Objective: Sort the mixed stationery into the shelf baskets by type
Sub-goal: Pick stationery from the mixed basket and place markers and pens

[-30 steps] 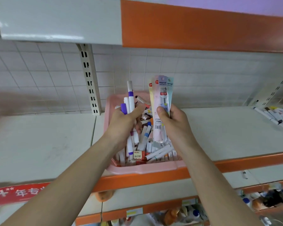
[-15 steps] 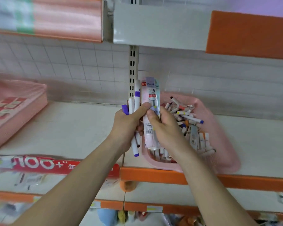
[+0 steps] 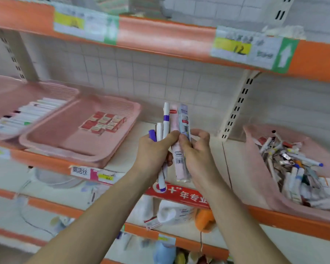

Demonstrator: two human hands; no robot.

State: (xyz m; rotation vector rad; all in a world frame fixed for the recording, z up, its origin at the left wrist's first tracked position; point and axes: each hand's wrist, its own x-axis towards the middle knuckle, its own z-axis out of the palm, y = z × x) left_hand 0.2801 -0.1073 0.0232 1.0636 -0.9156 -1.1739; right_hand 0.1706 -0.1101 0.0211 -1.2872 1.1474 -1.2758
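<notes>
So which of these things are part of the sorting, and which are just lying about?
Part of the job: purple-capped markers in the left hand, pen packets in the right hand, mixed-stationery basket, eraser basket, marker basket.
Just lying about: price labels, red banner, lower-shelf goods.

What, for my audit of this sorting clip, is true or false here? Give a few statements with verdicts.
The left hand grips white markers with purple caps. True.
The right hand is free. False: it pinches flat packaged pens.
The nearest pink plastic basket left of the hands holds small red boxes. True.
The pink basket at right is empty. False: it is piled with mixed stationery.
</notes>
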